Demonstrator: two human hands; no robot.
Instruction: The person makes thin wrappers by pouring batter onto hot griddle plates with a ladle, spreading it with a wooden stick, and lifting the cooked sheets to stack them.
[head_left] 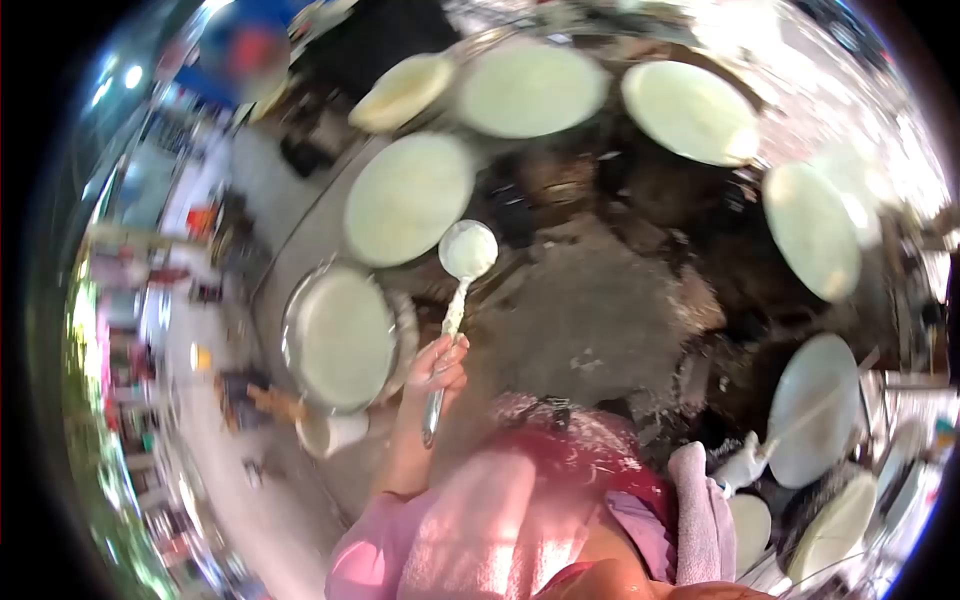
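Observation:
My left hand [438, 365] is wrapped round the metal handle of a ladle [468, 250], whose round bowl holds white, batter-like stuff. More of it clings along the upper handle. The ladle's bowl hangs close to the edge of a large pale round surface [410, 200]. Nearby on the left stands a metal-rimmed round vessel [342, 338] with a pale top. At the right, my right hand [742, 466], in a white glove, closes on a thin stick [815, 415]. That stick reaches across another pale round surface [805, 445].
Several other pale discs [690, 110] stand in a ring around me over dark, sooty structures. A white cup-like container [330, 432] is at the lower left. Grey floor [570, 320] lies in the middle, with white splashes near my red apron [570, 450].

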